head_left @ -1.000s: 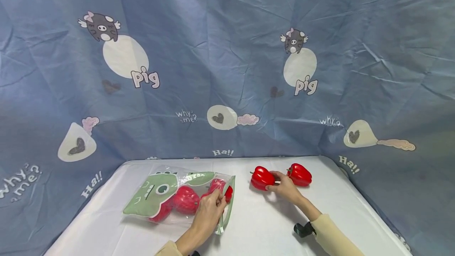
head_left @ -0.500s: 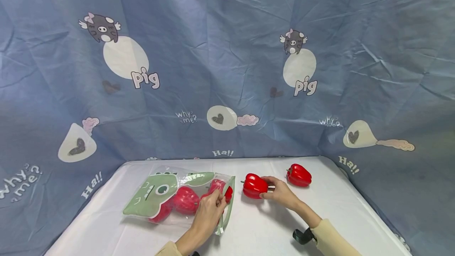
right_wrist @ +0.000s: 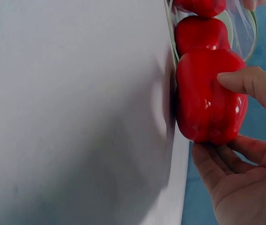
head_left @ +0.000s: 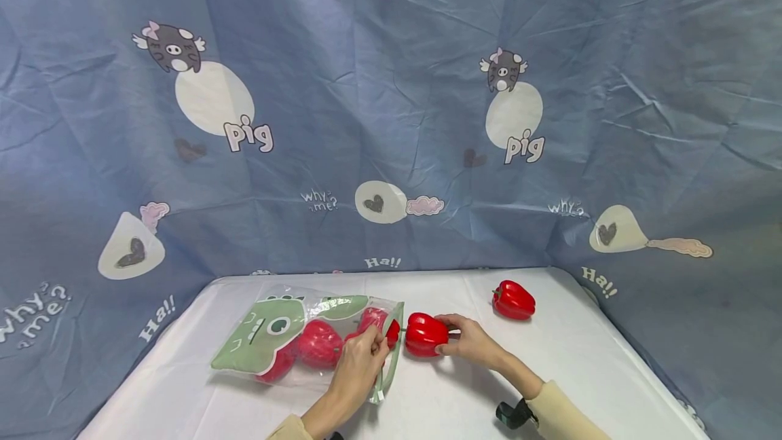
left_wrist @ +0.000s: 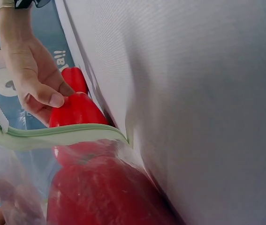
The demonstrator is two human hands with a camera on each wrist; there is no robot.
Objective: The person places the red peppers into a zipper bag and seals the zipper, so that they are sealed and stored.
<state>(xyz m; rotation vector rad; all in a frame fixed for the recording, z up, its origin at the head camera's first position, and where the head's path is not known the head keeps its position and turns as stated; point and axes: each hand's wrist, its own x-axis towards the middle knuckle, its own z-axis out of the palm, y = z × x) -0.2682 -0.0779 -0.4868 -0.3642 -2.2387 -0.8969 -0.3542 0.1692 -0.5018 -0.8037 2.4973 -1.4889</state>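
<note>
On the table (head_left: 442,402), we note left hand (head_left: 359,362) pinching bag (head_left: 255,339), right hand (head_left: 474,343) gripping 1 pepper (head_left: 424,335) at bag's mouth.

High head view (wrist close-ups).

We see the table (head_left: 452,402) in front of a hanging cloth (head_left: 391,121); on its left half lies the bag (head_left: 287,318), with the bagged peppers (head_left: 320,343) inside it and its mouth facing right; at that mouth we find the left hand (head_left: 360,362). Just right of the mouth we have the nearer pepper (head_left: 425,335), with the right hand (head_left: 467,339) at its right side; farther right and behind, the lone pepper (head_left: 514,300) lies on the table, well apart from the bag.
</note>
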